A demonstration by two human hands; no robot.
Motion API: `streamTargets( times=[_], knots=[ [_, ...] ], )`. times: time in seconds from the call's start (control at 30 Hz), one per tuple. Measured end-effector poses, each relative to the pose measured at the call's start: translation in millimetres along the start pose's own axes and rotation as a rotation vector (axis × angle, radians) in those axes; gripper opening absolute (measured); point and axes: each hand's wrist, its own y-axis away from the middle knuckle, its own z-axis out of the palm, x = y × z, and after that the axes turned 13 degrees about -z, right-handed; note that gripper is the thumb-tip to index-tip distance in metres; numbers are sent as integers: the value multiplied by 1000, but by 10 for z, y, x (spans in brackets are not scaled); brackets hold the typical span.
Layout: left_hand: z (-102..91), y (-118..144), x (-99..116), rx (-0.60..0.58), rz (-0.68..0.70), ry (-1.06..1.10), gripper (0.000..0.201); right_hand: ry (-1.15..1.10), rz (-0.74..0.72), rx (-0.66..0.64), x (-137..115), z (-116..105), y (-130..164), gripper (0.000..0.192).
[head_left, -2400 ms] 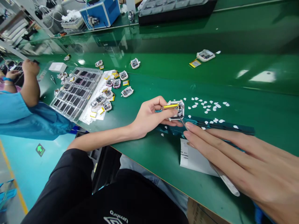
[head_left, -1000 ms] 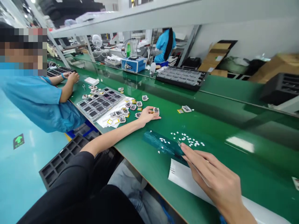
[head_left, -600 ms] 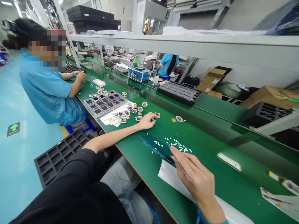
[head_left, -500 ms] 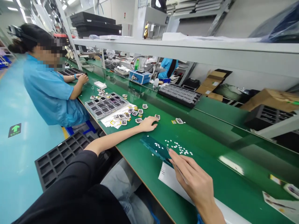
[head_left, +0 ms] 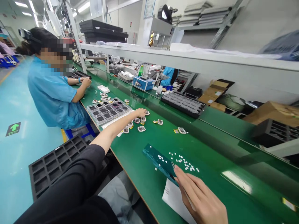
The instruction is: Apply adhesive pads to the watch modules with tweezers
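Observation:
My left hand (head_left: 140,112) reaches across the bench, its fingertips at a small white-framed electronic module (head_left: 147,113). Its fingers are bent and partly hidden, so whether they grip the module cannot be made out. In the foreground, my right hand (head_left: 201,196) is closed on metal tweezers (head_left: 173,164), their tips pointing at the dark teal strip (head_left: 153,158). Small white pieces (head_left: 185,163) are scattered on the bench beyond the tweezers, and a few lie on the strip. White paper (head_left: 174,194) lies partly under my right hand.
More modules (head_left: 141,128) lie around a clear tray (head_left: 98,122) of dark square parts. Two others, a nearer module (head_left: 160,122) and a farther module (head_left: 181,130), sit to the right. A co-worker (head_left: 53,93) sits at left, beside a black compartment tray (head_left: 58,161). A shelf (head_left: 187,57) spans above.
My left hand has moved left and away, from one module to another, leaving the first on the bench. My right hand still holds the tweezers near the strip. The view has shifted slightly.

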Motion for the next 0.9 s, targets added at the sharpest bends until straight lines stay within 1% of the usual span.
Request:
streamTargets(
  times=[0.1, 0.17, 0.23, 0.3, 0.33, 0.4, 0.5, 0.57, 0.63, 0.7, 0.73, 0.8, 0.9],
  knots=[
    [-20, -19, -93, -58, -60, 180, 41, 7, -1, -5, 25, 16, -7, 68],
    [-39, -9, -72, -95, -79, 318, 41, 10, 7, 0, 45, 19, -12, 70],
    [-57, 32, 27, -135, -80, 470, 40, 21, 29, 24, 60, 17, -3, 71],
    [-43, 144, 206, -189, -60, 637, 40, 47, 65, 61, 70, 14, 19, 69],
    [-15, 240, 321, -229, -44, 724, 39, 64, 84, 78, 75, 14, 33, 67],
    [88, 525, 571, -343, 1, 898, 38, 96, 122, 98, 85, 18, 63, 66],
    [317, 1105, 896, -592, 92, 1112, 24, 137, 183, 100, 90, 35, 101, 73],
    [459, 1483, 1022, -762, 142, 1207, 19, 160, 236, 105, 76, 42, 121, 77],
    [554, 1776, 1063, -912, 172, 1276, 25, 166, 278, 94, 50, 42, 133, 75],
    [594, 1963, 1036, -1042, 201, 1368, 33, 141, 299, 49, 23, 42, 136, 71],
    [597, 2023, 1008, -1088, 214, 1408, 34, 116, 305, 17, 11, 46, 136, 69],
    [581, 2095, 950, -1135, 231, 1456, 29, 50, 319, -46, -8, 66, 133, 64],
    [552, 2152, 895, -1137, 244, 1429, 16, -39, 357, -94, -42, 105, 136, 58]
  ],
)
